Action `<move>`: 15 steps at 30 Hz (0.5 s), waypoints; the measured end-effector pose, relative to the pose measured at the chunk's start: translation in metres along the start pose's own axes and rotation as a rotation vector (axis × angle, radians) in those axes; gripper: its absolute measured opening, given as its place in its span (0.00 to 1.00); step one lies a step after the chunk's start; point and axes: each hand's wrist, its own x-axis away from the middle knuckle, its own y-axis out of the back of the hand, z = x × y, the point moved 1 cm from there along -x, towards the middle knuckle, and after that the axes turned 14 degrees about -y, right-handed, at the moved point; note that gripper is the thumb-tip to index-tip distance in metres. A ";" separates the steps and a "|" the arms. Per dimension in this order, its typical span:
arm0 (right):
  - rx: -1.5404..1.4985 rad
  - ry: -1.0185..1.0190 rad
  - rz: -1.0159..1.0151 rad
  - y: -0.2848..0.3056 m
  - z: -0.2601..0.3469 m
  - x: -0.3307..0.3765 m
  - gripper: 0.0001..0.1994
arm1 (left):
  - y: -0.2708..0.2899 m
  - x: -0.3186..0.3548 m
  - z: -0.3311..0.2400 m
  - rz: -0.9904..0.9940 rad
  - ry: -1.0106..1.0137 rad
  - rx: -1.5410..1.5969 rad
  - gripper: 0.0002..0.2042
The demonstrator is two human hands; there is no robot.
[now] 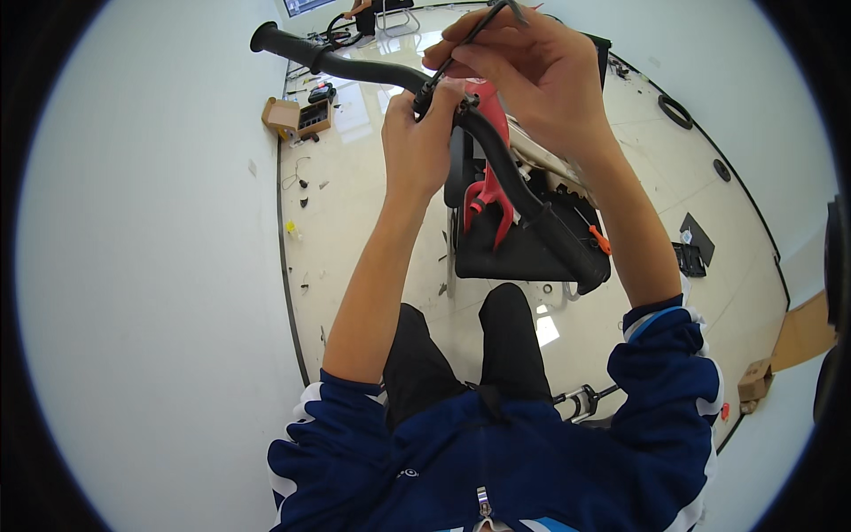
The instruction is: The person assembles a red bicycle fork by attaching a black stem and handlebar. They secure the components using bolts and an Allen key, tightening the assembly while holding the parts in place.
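Note:
A black handlebar with a grip at each end runs slantwise in front of me. My left hand is closed around its middle, at the clamp. My right hand pinches a dark hex key by its shaft, with the bent end uppermost. The key's lower end reaches down to the clamp beside my left thumb; whether it sits in a bolt is too small to tell. Beneath the bar a red bike fork points toward me, over a black padded seat.
An orange-handled screwdriver lies on the seat's right side. An open cardboard box stands by the left wall. Tyres, a black tool case and a small carton are at right. Another person is at the far end.

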 end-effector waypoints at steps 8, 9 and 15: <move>0.219 0.108 -0.122 0.001 -0.011 -0.009 0.08 | -0.001 0.002 -0.003 -0.030 0.003 0.006 0.21; 0.218 0.098 -0.135 0.001 -0.011 -0.007 0.08 | -0.001 0.001 -0.002 -0.028 -0.009 0.002 0.21; 0.027 0.132 -0.061 -0.001 -0.022 -0.012 0.11 | 0.001 0.000 0.002 -0.017 0.009 -0.053 0.21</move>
